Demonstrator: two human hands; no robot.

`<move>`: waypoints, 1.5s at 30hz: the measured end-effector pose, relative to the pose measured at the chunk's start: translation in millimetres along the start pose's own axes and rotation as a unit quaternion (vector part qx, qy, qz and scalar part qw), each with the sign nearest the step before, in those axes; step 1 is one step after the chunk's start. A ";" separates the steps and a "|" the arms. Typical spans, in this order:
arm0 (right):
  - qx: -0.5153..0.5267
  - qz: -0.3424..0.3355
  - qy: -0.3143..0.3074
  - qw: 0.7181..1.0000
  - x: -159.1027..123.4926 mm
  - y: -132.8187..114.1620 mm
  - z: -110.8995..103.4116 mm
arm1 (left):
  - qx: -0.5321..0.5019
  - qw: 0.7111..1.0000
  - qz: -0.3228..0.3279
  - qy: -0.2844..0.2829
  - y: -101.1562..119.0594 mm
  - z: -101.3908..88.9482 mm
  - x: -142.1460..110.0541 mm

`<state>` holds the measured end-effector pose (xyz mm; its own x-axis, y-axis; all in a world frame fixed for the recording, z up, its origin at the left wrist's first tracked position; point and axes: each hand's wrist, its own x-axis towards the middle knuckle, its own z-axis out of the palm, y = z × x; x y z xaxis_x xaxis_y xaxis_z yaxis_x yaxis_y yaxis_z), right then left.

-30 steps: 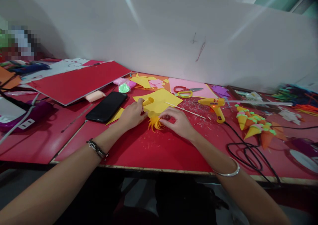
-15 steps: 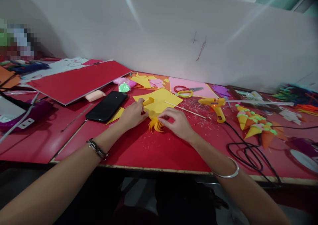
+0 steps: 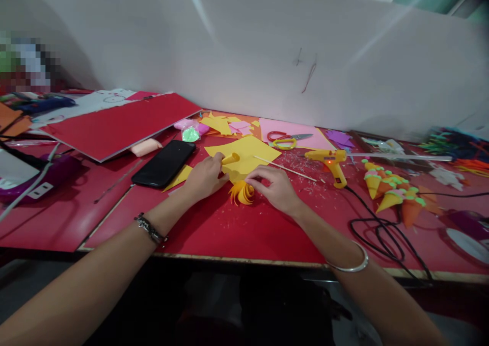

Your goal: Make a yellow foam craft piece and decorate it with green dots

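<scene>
My left hand (image 3: 208,177) is closed around a rolled piece of yellow craft paper or foam (image 3: 231,158), whose end sticks out past the thumb and forefinger. Just below and to the right hangs a yellow fringe of curled strips (image 3: 242,193); whether it joins the roll is hidden by my fingers. My right hand (image 3: 275,187) pinches at the fringe's upper right edge, thumb and forefinger together on one strip. Beneath both hands lies a flat yellow sheet (image 3: 248,152), with a thin wooden stick (image 3: 284,168) across its right side.
A black phone (image 3: 165,163) lies left of my left hand. Scissors (image 3: 288,138) rest on pink paper behind. To the right are a yellow glue gun (image 3: 328,160), its black cord (image 3: 378,226) and several small foam ice-cream cones (image 3: 393,188). A red board (image 3: 126,122) leans at back left.
My right hand has shifted slightly to the right, and more of the curled yellow strips shows. My left hand keeps its hold on the roll almost unmoved.
</scene>
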<state>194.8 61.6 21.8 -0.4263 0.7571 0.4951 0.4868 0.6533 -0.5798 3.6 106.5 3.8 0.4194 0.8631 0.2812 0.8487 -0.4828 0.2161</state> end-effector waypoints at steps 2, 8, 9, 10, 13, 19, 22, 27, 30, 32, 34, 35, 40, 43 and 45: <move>-0.002 -0.004 0.001 1.000 -0.3 -0.3 -0.4 | 0.021 1.000 0.008 -0.003 0.9 0.6 -0.3; -0.014 -0.034 -0.025 0.999 -1.4 -2.4 -2.8 | 0.083 0.996 0.013 -0.016 4.9 1.0 -2.3; -0.018 -0.040 -0.028 0.999 -1.4 -2.5 -3.1 | 0.088 0.996 0.013 -0.016 5.3 1.0 -2.7; -0.022 -0.044 -0.031 0.998 -1.2 -2.5 -3.3 | 0.093 0.995 0.013 -0.015 5.6 1.2 -3.0; -0.029 -0.052 -0.037 0.998 -0.7 -2.0 -3.0 | 0.105 0.994 0.016 -0.006 6.0 2.9 -3.8; -0.034 -0.056 -0.045 0.997 -0.4 -2.2 -2.4 | 0.092 0.996 0.010 0.002 7.5 5.9 -5.0; -0.033 -0.055 -0.040 0.997 -0.8 -2.6 -3.1 | 0.093 0.996 0.014 0.004 8.5 5.3 -5.5; -0.029 -0.050 -0.033 0.998 -1.0 -2.9 -3.2 | 0.094 0.995 0.028 0.007 10.0 5.1 -6.5; -0.022 -0.042 -0.037 0.998 -1.3 -4.3 -4.8 | 0.072 0.997 0.039 0.011 10.1 5.9 -6.2; -0.014 -0.040 -0.032 0.999 -1.8 -5.2 -8.6 | 0.067 0.996 0.050 0.017 10.0 6.1 -5.6; -0.005 -0.033 -0.012 0.999 -2.6 -5.0 -15.0 | 0.074 0.996 0.058 0.012 10.0 6.3 -5.0; 0.000 -0.026 0.004 1.000 -3.1 -4.3 -18.9 | 0.079 0.995 0.060 0.007 10.1 6.4 -4.9; 0.046 0.026 0.089 0.995 -5.3 3.9 -34.4 | 0.074 0.994 0.079 -0.014 9.5 8.7 -6.9; 0.060 0.045 0.108 0.991 -5.8 7.0 -36.5 | 0.064 0.994 0.087 -0.012 5.9 8.5 -8.1; 0.062 0.049 0.109 0.991 -5.8 7.1 -35.7 | 0.046 0.994 0.094 -0.003 3.1 5.6 -7.8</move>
<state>228.0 62.1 37.9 -0.1998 0.8091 0.5526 0.4152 0.5808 -0.7002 4.7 99.1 -3.0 0.5749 0.7598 0.3036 0.7811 -0.6201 0.0730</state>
